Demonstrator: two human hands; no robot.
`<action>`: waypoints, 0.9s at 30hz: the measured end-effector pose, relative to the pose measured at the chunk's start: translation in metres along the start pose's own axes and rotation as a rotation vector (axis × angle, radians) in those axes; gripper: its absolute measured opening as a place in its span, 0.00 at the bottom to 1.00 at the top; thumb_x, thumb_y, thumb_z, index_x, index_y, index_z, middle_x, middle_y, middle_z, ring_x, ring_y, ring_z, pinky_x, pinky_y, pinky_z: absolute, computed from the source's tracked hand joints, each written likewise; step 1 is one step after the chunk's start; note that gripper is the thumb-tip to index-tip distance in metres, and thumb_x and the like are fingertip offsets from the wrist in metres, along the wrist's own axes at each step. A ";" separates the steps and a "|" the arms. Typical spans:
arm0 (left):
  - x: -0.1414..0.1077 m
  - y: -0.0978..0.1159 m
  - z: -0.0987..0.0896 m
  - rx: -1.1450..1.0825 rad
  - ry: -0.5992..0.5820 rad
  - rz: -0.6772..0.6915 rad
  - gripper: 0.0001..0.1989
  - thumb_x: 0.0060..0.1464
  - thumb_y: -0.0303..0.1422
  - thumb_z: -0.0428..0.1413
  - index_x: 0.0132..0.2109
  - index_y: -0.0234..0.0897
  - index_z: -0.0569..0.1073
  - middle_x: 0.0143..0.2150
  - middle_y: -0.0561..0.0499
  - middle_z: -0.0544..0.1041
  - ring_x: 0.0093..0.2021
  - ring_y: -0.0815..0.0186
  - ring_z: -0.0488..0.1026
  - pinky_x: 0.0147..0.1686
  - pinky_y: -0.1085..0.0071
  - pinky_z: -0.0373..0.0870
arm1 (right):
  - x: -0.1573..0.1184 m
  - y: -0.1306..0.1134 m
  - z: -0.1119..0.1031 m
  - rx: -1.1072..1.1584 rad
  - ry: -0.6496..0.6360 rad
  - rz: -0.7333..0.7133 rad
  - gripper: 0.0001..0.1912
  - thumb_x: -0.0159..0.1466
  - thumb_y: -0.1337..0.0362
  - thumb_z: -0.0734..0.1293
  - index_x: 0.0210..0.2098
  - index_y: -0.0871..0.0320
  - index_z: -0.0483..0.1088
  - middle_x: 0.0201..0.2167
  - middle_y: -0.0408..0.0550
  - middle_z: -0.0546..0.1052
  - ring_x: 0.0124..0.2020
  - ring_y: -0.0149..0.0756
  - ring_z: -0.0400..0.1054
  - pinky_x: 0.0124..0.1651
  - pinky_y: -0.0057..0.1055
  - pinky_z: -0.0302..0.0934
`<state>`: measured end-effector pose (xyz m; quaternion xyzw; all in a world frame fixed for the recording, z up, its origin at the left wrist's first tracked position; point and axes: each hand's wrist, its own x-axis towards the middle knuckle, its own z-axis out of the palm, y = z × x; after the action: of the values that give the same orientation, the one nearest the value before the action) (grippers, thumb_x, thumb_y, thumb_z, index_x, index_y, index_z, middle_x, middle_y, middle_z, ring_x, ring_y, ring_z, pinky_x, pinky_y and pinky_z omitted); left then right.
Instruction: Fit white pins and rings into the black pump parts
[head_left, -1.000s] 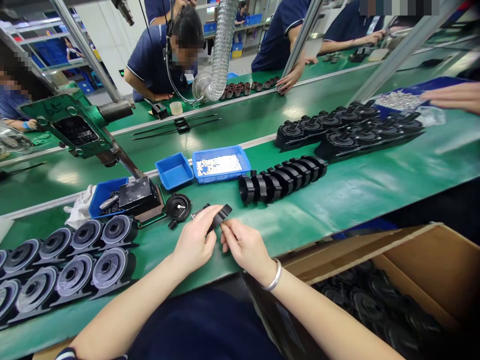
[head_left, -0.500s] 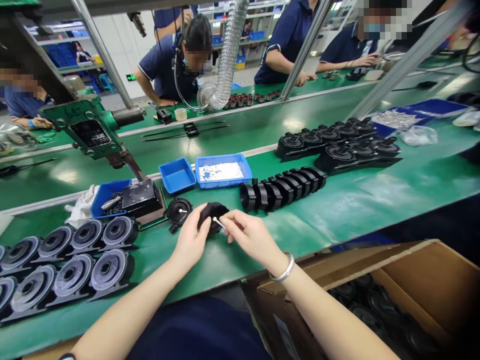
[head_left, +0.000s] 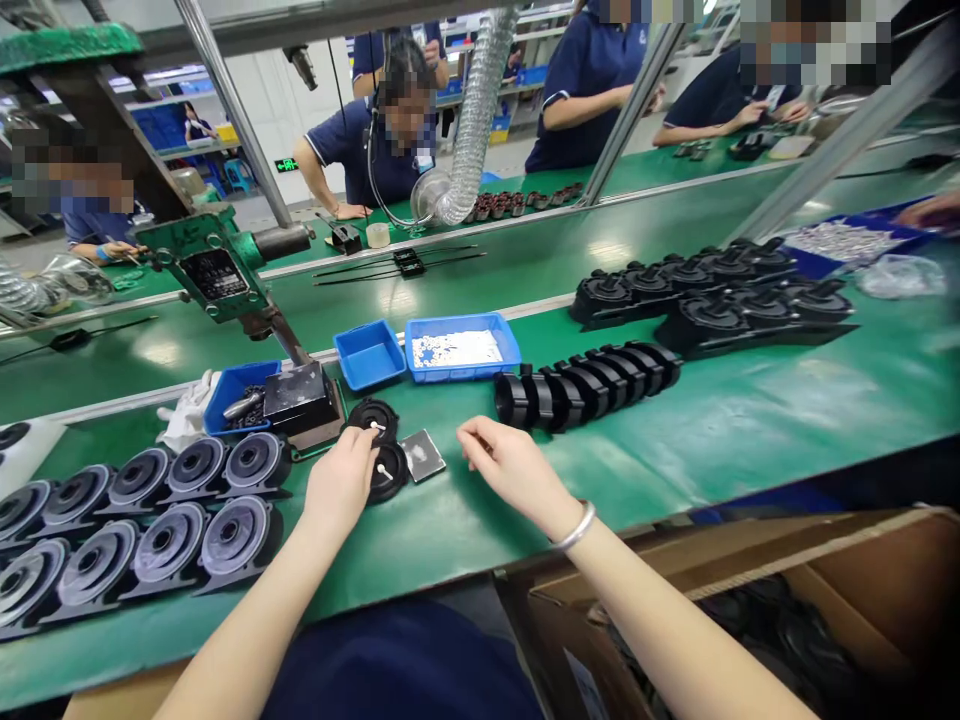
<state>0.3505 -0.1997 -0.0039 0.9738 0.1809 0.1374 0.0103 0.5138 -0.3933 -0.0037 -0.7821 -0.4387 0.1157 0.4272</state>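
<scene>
Laying our left hand (head_left: 337, 485) along the left side of the near black housing (head_left: 396, 468), which sits on the green bench (head_left: 435, 530) between that hand and a dark square plate (head_left: 424, 456), we cannot tell whether its fingers grip or merely touch; our right hand (head_left: 517, 465) hovers further right, narrow and loosely curled, nothing showing in it. We judge the housing light, stiff and slightly slippery, probably moulded plastic, best taken by its outer rim, clear of the slim white pin (head_left: 385, 471), which looks easily knocked.
</scene>
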 end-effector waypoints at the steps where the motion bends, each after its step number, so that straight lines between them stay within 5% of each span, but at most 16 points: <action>1: 0.004 -0.001 0.005 0.035 0.054 0.020 0.15 0.65 0.30 0.45 0.54 0.37 0.69 0.46 0.44 0.76 0.42 0.61 0.76 0.39 0.69 0.73 | 0.002 -0.003 0.002 -0.052 -0.008 -0.036 0.10 0.71 0.64 0.59 0.34 0.57 0.67 0.29 0.43 0.74 0.30 0.34 0.68 0.34 0.29 0.58; 7: 0.014 0.006 -0.002 0.052 0.190 0.080 0.20 0.58 0.22 0.47 0.57 0.32 0.69 0.53 0.37 0.70 0.53 0.50 0.69 0.50 0.55 0.71 | 0.024 -0.010 -0.028 -0.281 -0.020 -0.150 0.06 0.70 0.69 0.62 0.38 0.59 0.69 0.36 0.47 0.75 0.37 0.36 0.69 0.41 0.30 0.61; 12: 0.028 0.035 -0.024 -0.055 0.189 0.167 0.22 0.57 0.20 0.45 0.56 0.30 0.70 0.56 0.36 0.71 0.57 0.49 0.68 0.55 0.53 0.68 | 0.088 0.005 -0.078 -0.714 -0.087 -0.018 0.10 0.72 0.67 0.59 0.43 0.62 0.72 0.44 0.55 0.75 0.45 0.40 0.70 0.48 0.32 0.62; 15: 0.070 0.056 -0.029 -0.065 0.018 0.214 0.19 0.59 0.22 0.44 0.54 0.29 0.72 0.54 0.36 0.74 0.52 0.50 0.73 0.51 0.54 0.69 | 0.135 0.022 -0.083 -0.828 -0.246 0.057 0.08 0.69 0.70 0.63 0.42 0.67 0.74 0.45 0.61 0.75 0.47 0.43 0.71 0.50 0.33 0.63; 19: 0.148 0.071 -0.020 0.007 -0.209 0.147 0.15 0.61 0.22 0.45 0.45 0.28 0.76 0.46 0.35 0.78 0.49 0.52 0.75 0.51 0.55 0.67 | 0.177 0.043 -0.069 -0.896 -0.465 0.141 0.08 0.67 0.65 0.69 0.42 0.65 0.73 0.43 0.53 0.75 0.45 0.38 0.71 0.51 0.39 0.67; 23: 0.212 0.068 0.010 0.047 -0.386 0.105 0.08 0.62 0.29 0.53 0.41 0.29 0.76 0.43 0.42 0.78 0.48 0.58 0.75 0.53 0.54 0.68 | 0.191 0.055 -0.062 -0.903 -0.570 0.184 0.13 0.67 0.61 0.69 0.44 0.66 0.72 0.45 0.52 0.75 0.46 0.39 0.71 0.51 0.41 0.68; 27: 0.242 0.059 0.038 0.018 -0.516 0.125 0.15 0.61 0.39 0.56 0.48 0.33 0.73 0.49 0.45 0.76 0.50 0.61 0.74 0.53 0.54 0.70 | 0.190 0.064 -0.068 -0.831 -0.550 0.185 0.10 0.67 0.61 0.69 0.40 0.64 0.73 0.43 0.51 0.76 0.47 0.39 0.71 0.54 0.41 0.66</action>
<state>0.5982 -0.1680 0.0274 0.9859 0.1131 -0.1168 0.0391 0.7015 -0.2986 0.0254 -0.8620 -0.4730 0.1706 -0.0634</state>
